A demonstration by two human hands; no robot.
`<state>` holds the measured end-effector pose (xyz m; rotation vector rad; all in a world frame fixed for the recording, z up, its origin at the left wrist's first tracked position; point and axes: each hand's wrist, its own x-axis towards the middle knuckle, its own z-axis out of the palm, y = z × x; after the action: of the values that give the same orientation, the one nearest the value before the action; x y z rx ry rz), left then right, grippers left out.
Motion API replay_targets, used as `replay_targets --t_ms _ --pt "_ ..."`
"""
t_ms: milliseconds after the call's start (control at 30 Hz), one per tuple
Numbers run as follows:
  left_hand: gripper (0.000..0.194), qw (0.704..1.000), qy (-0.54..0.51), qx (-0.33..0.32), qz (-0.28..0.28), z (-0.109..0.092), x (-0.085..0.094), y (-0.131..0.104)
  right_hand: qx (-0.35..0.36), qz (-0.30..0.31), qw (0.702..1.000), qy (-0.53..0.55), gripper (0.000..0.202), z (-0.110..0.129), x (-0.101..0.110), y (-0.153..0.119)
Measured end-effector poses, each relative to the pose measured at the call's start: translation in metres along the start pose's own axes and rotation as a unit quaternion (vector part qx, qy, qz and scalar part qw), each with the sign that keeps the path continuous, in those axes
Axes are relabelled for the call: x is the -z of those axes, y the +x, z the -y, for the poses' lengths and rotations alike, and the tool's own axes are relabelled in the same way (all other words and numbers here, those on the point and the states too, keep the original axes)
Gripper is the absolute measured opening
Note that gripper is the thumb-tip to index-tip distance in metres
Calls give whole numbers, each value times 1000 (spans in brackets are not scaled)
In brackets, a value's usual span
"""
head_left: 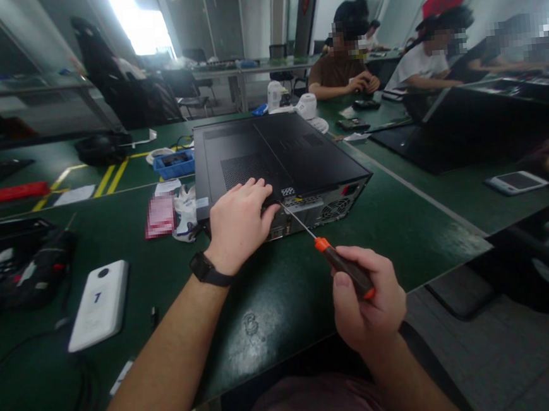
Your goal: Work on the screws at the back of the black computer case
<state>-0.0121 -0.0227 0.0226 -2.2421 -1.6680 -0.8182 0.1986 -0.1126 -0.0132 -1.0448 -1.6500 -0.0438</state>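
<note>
A black desktop computer case (293, 141) lies on its side on the green table, its back panel with a fan grille turned toward me. My left hand (242, 221) rests on the near edge of the case, fingers stretched out over the top, thumb at the back edge. In my right hand (369, 293) is a screwdriver (340, 265) with a dark and orange handle, fingers wrapped round it. Its thin shaft points up and left, and the tip meets the rear edge of the case beside my left thumb. Any screw under the tip is too small to make out.
A white power bank (99, 305) lies at the left near a black tool bag (27, 269). Gloves (186, 212) and a blue bin (175, 164) sit left of the case. A phone (517, 182) and a large black panel (481, 119) are at the right; people work beyond.
</note>
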Motion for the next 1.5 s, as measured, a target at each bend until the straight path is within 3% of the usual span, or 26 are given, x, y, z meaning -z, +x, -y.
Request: replay_targets --t_ms 167,367,633,900,1100,1333,1500 --pt "29 1000 2 1 -1 0 1 0 19 -18 1000 -16 22 1 -1 2" --pt "30 1000 1 0 -2 1 -1 0 -29 -13 999 -26 17 -4 -1 -2" --pt "30 1000 -3 3 -1 -1 0 0 18 3 1000 -17 22 1 2 6" --pt "29 1000 4 3 -1 -2 1 0 -37 6 999 -23 20 0 3 4" --pt "29 1000 -6 3 0 -1 1 0 11 0 1000 -16 21 3 3 10" --pt "31 1000 1 -2 0 -1 1 0 -30 -8 999 -45 16 1 2 7" --pt "31 1000 1 -3 -2 -1 0 -1 -3 -6 999 -33 24 2 3 9"
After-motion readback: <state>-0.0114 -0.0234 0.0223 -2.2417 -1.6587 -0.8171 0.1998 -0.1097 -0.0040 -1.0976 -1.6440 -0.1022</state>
